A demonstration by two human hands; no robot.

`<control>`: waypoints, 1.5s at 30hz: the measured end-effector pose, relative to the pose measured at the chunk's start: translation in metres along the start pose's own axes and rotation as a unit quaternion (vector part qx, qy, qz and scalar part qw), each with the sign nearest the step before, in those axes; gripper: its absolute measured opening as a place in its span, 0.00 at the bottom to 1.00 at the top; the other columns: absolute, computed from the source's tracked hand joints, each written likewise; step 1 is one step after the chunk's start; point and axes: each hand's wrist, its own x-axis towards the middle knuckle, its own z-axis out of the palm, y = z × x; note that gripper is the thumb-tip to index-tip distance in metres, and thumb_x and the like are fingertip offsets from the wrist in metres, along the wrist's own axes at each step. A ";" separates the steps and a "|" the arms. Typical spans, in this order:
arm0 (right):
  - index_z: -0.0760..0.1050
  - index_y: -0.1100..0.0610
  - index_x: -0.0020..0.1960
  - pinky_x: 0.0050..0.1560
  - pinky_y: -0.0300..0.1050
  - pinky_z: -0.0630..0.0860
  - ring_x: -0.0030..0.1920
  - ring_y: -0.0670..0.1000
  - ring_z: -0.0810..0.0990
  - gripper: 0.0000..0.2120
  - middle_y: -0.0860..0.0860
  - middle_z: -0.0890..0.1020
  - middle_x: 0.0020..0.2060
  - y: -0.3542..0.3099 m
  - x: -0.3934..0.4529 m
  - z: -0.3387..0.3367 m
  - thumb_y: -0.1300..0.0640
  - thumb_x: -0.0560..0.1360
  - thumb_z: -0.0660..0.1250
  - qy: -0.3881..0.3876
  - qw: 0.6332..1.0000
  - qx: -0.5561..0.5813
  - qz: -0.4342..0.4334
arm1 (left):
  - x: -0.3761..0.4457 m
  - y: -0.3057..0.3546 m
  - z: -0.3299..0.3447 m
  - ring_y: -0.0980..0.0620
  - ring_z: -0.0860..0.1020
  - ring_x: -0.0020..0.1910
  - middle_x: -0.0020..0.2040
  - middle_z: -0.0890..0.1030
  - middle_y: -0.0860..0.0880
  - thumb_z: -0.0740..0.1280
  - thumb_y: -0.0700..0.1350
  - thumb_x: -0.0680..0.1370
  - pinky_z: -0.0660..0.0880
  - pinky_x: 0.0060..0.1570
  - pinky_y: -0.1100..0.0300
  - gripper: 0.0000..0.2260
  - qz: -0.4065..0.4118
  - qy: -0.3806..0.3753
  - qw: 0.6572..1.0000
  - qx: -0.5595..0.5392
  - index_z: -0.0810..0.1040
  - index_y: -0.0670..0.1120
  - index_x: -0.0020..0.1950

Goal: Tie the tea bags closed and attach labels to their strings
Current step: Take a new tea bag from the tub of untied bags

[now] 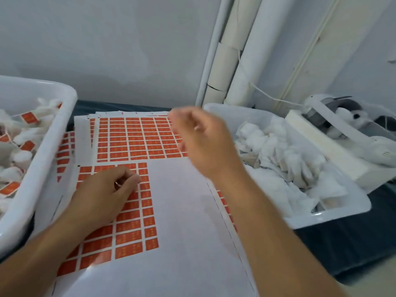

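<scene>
Hands over the label sheets, between two white tubs.

The left hand (107,189) rested on the near sheet of orange labels (130,232), fingers curled at a label's edge; whether it pinched one was unclear. The blurred right hand (203,142) hovered loosely curled, empty, beside the right tub (334,215) of unlabelled tea bags (285,153). Labelled bags (23,133) filled the left tub (49,146).
</scene>
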 end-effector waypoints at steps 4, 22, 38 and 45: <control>0.82 0.46 0.50 0.39 0.39 0.74 0.39 0.41 0.82 0.11 0.40 0.84 0.41 -0.026 0.020 -0.071 0.42 0.79 0.65 0.088 0.993 -0.052 -0.058 | 0.001 0.001 0.001 0.57 0.83 0.36 0.40 0.82 0.62 0.61 0.65 0.74 0.79 0.40 0.63 0.14 -0.005 0.004 1.000 -0.004 0.79 0.57 0.44; 0.82 0.43 0.48 0.42 0.40 0.72 0.48 0.47 0.78 0.09 0.42 0.79 0.50 0.100 0.012 -0.147 0.51 0.81 0.64 -0.278 0.788 -0.501 0.227 | 0.001 -0.002 0.003 0.58 0.79 0.34 0.39 0.80 0.63 0.61 0.67 0.71 0.70 0.30 0.68 0.15 0.028 0.022 0.999 0.001 0.78 0.59 0.42; 0.86 0.57 0.44 0.47 0.46 0.72 0.37 0.50 0.80 0.29 0.46 0.83 0.33 0.073 0.004 -0.151 0.42 0.86 0.53 0.091 0.898 -0.425 0.065 | -0.003 0.003 0.000 0.57 0.80 0.38 0.43 0.80 0.62 0.65 0.60 0.79 0.72 0.37 0.66 0.08 0.018 0.024 0.999 -0.023 0.77 0.58 0.45; 0.86 0.44 0.37 0.33 0.36 0.72 0.28 0.41 0.76 0.25 0.44 0.85 0.33 -0.018 -0.010 -0.078 0.33 0.80 0.58 0.169 0.983 0.010 -0.071 | -0.016 0.024 -0.011 0.60 0.81 0.48 0.48 0.82 0.65 0.58 0.70 0.77 0.71 0.43 0.69 0.17 0.066 0.022 0.981 -0.178 0.78 0.62 0.53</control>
